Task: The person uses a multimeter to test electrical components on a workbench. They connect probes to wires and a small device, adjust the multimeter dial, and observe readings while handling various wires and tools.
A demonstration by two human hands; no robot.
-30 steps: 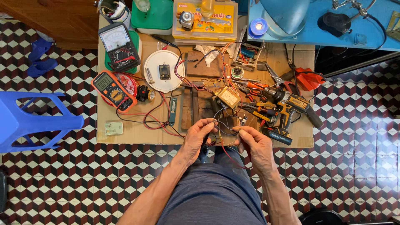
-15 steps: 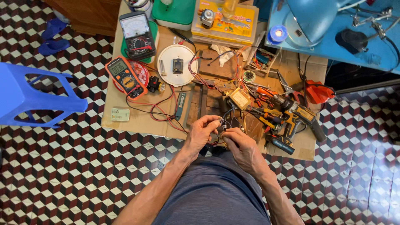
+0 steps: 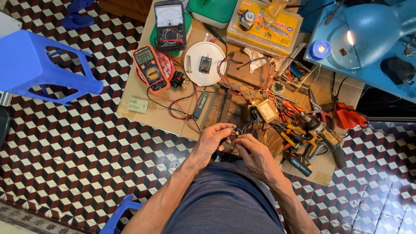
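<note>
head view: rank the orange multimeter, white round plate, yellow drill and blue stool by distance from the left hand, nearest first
1. White round plate: up the board from the left hand, slightly left.
2. Orange multimeter: further up and to the left, over a red dish. The yellow drill, off to the right past the right hand, is too close to call against it.
3. Blue stool: far left, on the tiled floor.

Multimeter point(image 3: 149, 67) lies left of white plate point(image 3: 207, 63).

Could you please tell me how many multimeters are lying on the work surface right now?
2. The orange digital multimeter lies at the left on a red round thing; the black analogue multimeter sits above it on a green tray. Clutter could hide others.
</note>
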